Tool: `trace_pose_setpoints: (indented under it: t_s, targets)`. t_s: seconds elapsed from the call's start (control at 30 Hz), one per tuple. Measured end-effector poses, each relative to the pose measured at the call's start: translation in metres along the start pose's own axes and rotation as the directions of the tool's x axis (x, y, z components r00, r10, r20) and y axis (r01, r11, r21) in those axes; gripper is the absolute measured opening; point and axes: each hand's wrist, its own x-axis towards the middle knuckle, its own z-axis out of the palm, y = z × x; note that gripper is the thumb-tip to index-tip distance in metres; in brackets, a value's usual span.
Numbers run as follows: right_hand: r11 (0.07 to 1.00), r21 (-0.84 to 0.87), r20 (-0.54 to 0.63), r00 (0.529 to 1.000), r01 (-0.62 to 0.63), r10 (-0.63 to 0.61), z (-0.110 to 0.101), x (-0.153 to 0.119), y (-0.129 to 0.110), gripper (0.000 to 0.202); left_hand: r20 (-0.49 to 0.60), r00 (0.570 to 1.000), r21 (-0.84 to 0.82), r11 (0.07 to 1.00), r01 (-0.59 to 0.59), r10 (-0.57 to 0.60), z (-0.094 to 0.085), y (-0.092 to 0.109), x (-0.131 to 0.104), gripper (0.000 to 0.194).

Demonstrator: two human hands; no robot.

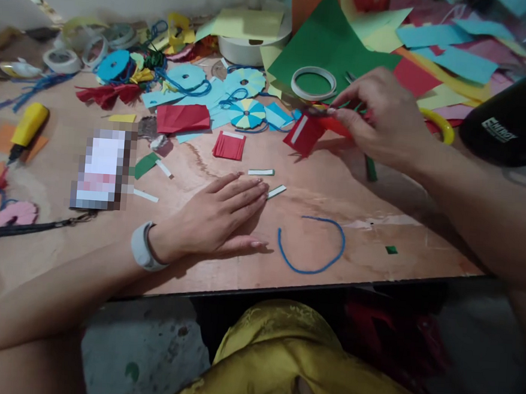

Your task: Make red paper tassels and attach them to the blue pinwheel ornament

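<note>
My left hand (219, 218) lies flat on the table, fingers stretched out and holding nothing. At its fingertips are two small green paper strips faced with white tape, an upper strip (261, 173) and a lower strip (276, 192). Raised over the table on the right, my right hand (377, 112) pinches a red fringed paper (304, 135) at its upper edge; a white tape strip runs along its side. Another red fringed paper (229, 146) rests flat beyond my left hand. A piece of blue cord (309, 272) curves on the table between my forearms.
A phone (100, 170) and a yellow cutter (29, 123) lie to the left. A tape roll (313, 83) sits on green paper (328, 33) at the back. Blue paper rosettes (247, 113) crowd the middle back. A black tumbler (507, 118) stands right.
</note>
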Motion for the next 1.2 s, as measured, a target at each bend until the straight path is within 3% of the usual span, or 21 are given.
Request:
trace_pose_setpoints:
  t_s: [0.13, 0.27, 0.37, 0.5, 0.67, 0.77, 0.93, 1.2]
  targets:
    - [0.999, 0.019, 0.035, 0.998, 0.045, -0.045, -0.004, -0.002, -0.004, 0.033, -0.118, 0.993, 0.019, 1.000, -0.003, 0.005, 0.000, -0.002, -0.003, 0.055]
    - [0.992, 0.091, 0.098, 0.990, 0.092, -0.101, 0.008, -0.001, -0.004, 0.044, -0.109, 0.994, 0.020, 0.999, -0.031, 0.033, 0.002, 0.000, -0.001, 0.052]
    - [0.993, 0.017, 0.148, 0.982, 0.113, -0.114, 0.020, 0.001, 0.003, 0.055, -0.104, 0.994, 0.011, 0.999, -0.036, 0.037, 0.002, 0.001, 0.001, 0.052]
    - [0.989, -0.034, 0.254, 0.959, 0.141, -0.128, 0.027, 0.002, 0.011, 0.048, -0.083, 0.996, -0.015, 0.999, -0.029, 0.028, 0.004, 0.002, 0.002, 0.054]
    - [0.986, -0.061, 0.165, 0.976, 0.153, -0.141, 0.023, -0.002, 0.005, 0.048, -0.074, 0.997, -0.029, 0.999, -0.023, 0.021, 0.004, 0.002, 0.001, 0.055]
    - [0.982, -0.100, 0.167, 0.976, 0.157, -0.139, 0.018, -0.005, -0.002, 0.043, -0.103, 0.994, -0.007, 1.000, 0.029, -0.030, -0.005, -0.001, 0.003, 0.054]
    - [0.969, -0.207, 0.158, 0.982, 0.138, -0.106, 0.012, -0.010, -0.015, 0.041, -0.112, 0.977, 0.034, 0.982, 0.187, -0.182, -0.016, -0.012, 0.031, 0.060]
    - [0.924, -0.342, 0.178, 0.978, 0.169, -0.112, 0.001, -0.015, -0.030, 0.043, -0.056, 0.980, 0.084, 0.977, 0.197, -0.193, -0.001, -0.020, 0.078, 0.065]
